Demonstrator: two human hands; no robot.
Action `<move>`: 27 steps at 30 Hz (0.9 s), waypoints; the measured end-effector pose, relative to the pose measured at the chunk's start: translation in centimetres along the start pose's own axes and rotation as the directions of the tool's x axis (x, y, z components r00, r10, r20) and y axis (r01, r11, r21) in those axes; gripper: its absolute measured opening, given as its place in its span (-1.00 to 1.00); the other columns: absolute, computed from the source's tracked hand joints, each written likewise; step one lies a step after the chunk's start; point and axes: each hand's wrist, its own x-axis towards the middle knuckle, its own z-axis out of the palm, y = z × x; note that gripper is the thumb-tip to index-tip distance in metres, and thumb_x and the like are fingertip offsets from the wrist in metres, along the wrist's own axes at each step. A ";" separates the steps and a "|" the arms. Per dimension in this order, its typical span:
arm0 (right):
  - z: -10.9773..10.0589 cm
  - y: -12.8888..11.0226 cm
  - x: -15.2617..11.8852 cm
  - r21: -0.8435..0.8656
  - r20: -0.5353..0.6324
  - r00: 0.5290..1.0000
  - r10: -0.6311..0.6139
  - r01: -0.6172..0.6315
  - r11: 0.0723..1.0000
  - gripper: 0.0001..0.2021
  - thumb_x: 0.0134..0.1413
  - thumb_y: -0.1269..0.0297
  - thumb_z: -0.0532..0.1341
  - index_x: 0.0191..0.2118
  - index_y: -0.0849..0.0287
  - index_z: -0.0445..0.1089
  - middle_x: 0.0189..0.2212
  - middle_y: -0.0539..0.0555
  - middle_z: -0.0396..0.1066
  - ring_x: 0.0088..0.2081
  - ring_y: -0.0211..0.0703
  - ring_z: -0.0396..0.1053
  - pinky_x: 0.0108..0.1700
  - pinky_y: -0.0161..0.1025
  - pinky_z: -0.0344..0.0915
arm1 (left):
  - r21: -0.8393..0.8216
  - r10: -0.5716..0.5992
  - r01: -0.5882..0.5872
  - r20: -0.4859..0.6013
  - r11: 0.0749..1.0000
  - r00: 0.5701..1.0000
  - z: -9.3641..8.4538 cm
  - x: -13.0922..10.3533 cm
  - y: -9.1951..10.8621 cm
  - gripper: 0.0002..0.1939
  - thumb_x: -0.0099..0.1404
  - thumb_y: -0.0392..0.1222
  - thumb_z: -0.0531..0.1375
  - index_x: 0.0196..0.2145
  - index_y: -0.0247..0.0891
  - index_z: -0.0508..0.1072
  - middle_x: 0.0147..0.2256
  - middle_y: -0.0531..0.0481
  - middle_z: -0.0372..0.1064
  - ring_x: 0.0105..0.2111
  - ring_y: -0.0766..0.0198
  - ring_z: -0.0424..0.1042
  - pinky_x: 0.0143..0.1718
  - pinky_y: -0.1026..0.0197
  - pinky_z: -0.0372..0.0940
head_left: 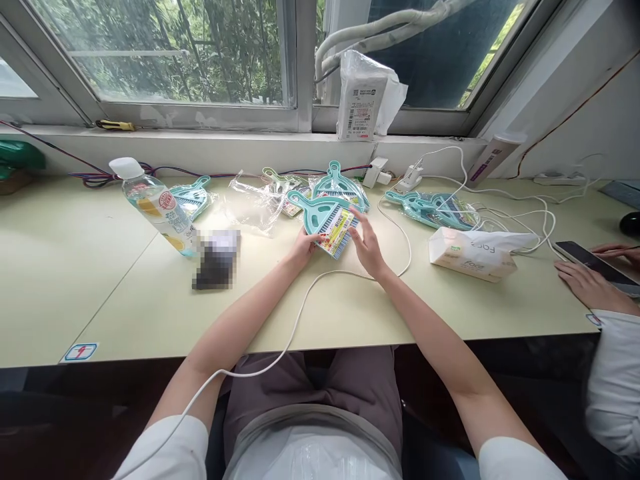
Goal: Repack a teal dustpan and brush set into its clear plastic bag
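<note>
You have the teal dustpan-and-brush set [327,223] lifted just off the table [350,313] near its far middle, tilted so the yellow label card faces you — a hold that keeps the printed side readable and both edges reachable. Your left hand [304,245] grips the set's lower left edge, fingers curled under it and thumb on top, and so bears the weight. Your right hand [367,247] is open, fingers spread and laid flat against the right edge of the card, touching it rather than clasping. Both forearms run forward from your lap and converge on the set, wrists low over the tabletop, elbows out. A white cable [300,313] loops across the table between your arms and hangs over the near edge. More teal sets in clear wrappers [260,197] lie just behind, toward the window — another group [435,208] sits to the right by a tissue pack [473,253]. A water bottle [155,207] stands tilted to your left. At the far right, another person's hand [590,283] rests beside a phone [595,265].
</note>
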 end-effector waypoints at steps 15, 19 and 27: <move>0.4 2.7 0.6 0.748 0.206 0.851 0.484 -0.456 0.483 -0.70 -0.06 0.36 0.35 -0.15 0.10 0.37 -0.18 0.01 0.52 -0.19 -0.18 0.51 -0.12 -0.23 0.51 | 0.168 0.012 -0.030 0.107 0.985 0.994 0.7 -0.9 0.7 -0.30 -0.07 -0.27 0.36 0.07 -0.17 0.31 -0.10 -0.07 0.46 -0.14 0.11 0.47 -0.10 0.06 0.36; -0.4 2.8 1.0 0.758 0.185 0.842 0.507 -0.451 0.471 -0.77 -0.08 0.41 0.35 -0.22 0.16 0.40 -0.19 0.06 0.53 -0.18 -0.15 0.51 -0.13 -0.23 0.52 | 0.257 0.043 -0.068 0.102 0.964 0.994 0.4 -0.3 1.2 -0.59 0.21 0.04 0.17 -0.04 -0.20 0.41 -0.14 -0.08 0.48 -0.11 0.11 0.44 -0.07 0.08 0.31; -1.2 3.1 1.2 0.785 0.115 0.822 0.557 -0.419 0.457 -0.79 -0.09 0.47 0.33 -0.26 0.18 0.40 -0.24 0.06 0.52 -0.26 -0.19 0.52 -0.16 -0.26 0.53 | 0.936 0.593 -0.029 -0.199 0.352 0.780 -6.3 1.2 5.0 -0.67 0.23 -0.25 0.12 -0.04 -0.17 0.44 0.13 -0.10 0.28 0.17 0.02 0.16 0.19 -0.03 0.05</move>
